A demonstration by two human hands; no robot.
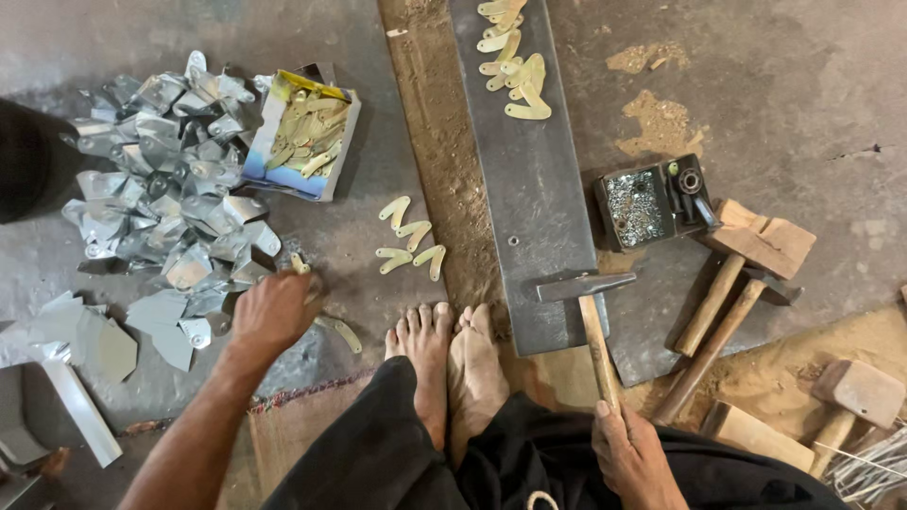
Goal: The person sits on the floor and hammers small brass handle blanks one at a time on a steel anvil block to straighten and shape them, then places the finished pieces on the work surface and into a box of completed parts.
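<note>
My left hand (274,310) reaches out over the floor at the edge of a heap of grey sheet-metal pieces (165,179), fingers curled on a small brass-coloured strip (299,263). Another such strip (340,332) lies just right of that hand. My right hand (631,453) grips the wooden handle of a steel hammer (588,288), whose head rests on a long dark steel plate (529,179). My bare feet (449,364) lie between the two hands.
An open cardboard box (304,137) holds brass strips; more lie loose on the floor (412,247) and on the plate's far end (515,66). A small tray of rivets (638,206), wooden mallets (746,255) and a block (855,392) sit at right.
</note>
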